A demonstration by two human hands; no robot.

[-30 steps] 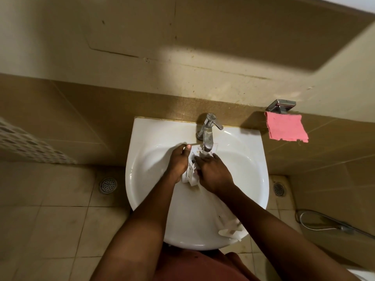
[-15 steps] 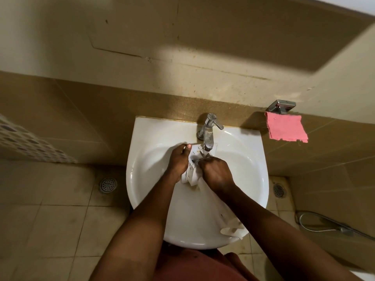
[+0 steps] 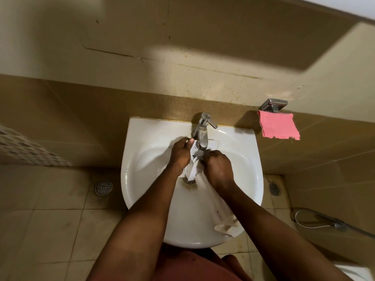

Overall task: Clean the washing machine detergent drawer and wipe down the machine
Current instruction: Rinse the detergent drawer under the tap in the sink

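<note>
Both my hands are over the bowl of a white sink, just under the chrome tap. My left hand grips a white plastic piece with angular edges, the detergent drawer, from its left side. My right hand is closed on a white cloth and presses it against the drawer. The rest of the cloth trails down over the sink's front right rim. Most of the drawer is hidden between my hands. I cannot tell whether water is running.
A pink cloth hangs from a chrome holder on the wall to the right. Floor drains lie on the tiled floor on both sides of the sink. A metal hose lies at the right.
My right hand has curled from flat into a fist on the cloth and shifted slightly toward the tap. My left hand has stayed in place on the drawer.
</note>
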